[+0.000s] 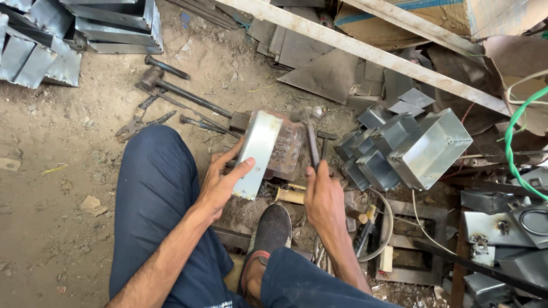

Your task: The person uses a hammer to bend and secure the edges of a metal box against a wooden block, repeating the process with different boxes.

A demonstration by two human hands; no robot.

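The shiny metal box (258, 153) is held on edge by the left hand (220, 185), thumb on its flat face & fingers wrapped behind. The right hand (324, 201) is squeezed shut on a hammer (311, 142), head blurry just above the box. The box sits on a rusty block (288, 149) on the dirt floor (51, 188), near a foot (268, 239). Fingers should be kept off the hit spot, w/ short hits, box pressed firm. More finished boxes (411, 151) are piled right.

From my feed the hammer (311, 140) head is motion-blurred — I can't make out its shape. My right hand (323, 201) hides its grip, and the metal box (258, 153) covers whatever sits behind.
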